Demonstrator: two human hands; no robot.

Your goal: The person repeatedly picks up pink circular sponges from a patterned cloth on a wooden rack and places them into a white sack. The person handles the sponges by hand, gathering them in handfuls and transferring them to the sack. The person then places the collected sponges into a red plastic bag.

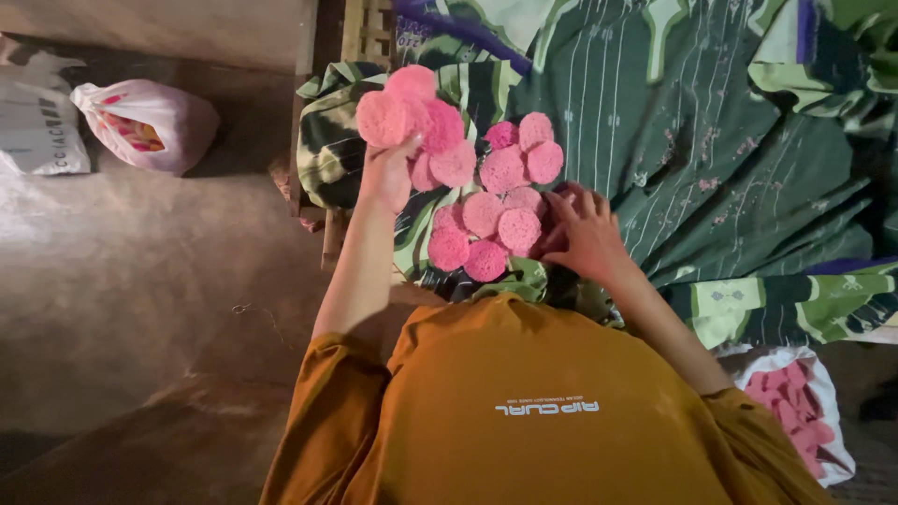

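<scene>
Pink discs point(412, 112) sit clamped in left hand point(385, 178); right hand point(585, 234), fingers apart, touches the spread discs point(496, 224).

We see a dim scene lit from above the middle, where the pink discs point(486, 215) glow brightest. The floor point(122, 281) and corners sink into shadow, slightly soft, perhaps bent by the wide lens.

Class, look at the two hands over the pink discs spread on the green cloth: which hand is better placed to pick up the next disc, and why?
Probably the right hand: it rests open beside the loose pink discs on the green cloth, fingertips touching them. The left hand is raised and already full, its grip holding a stack of discs.
</scene>
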